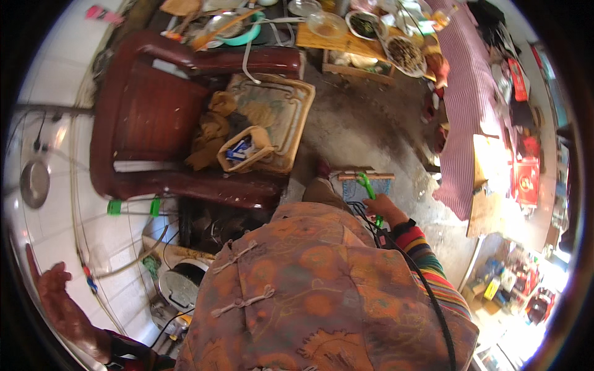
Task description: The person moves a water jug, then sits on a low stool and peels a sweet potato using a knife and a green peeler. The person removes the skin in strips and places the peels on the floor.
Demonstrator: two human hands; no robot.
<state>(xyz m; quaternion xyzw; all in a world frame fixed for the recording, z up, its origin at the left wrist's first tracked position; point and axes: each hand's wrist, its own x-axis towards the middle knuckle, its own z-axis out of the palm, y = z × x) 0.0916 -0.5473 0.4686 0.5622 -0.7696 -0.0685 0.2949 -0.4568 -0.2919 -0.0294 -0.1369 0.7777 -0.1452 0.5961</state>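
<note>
My left hand (65, 306) is raised at the lower left, beside the white tiled wall (48, 241). Its fingers are spread and nothing is in them. Held low in front of my body, my right hand (387, 209) is closed around a slim bright green piece (366, 186), perhaps plastic; my fingers hide part of it. Just beyond that hand is a blue woven panel (345, 190) with a wooden bar (385, 176) along its far edge, possibly a small folding stool. Whether the green piece is joined to it, I cannot tell. Black cables hang beside my right wrist.
A dark red wooden armchair (153, 116) stands ahead left, bearing a tray (278, 106) and a small box (246, 149). Dishes of food (406, 54) crowd a low wooden table ahead. Striped cloth (468, 102) covers furniture at right. A lidded pot (178, 287) sits at lower left.
</note>
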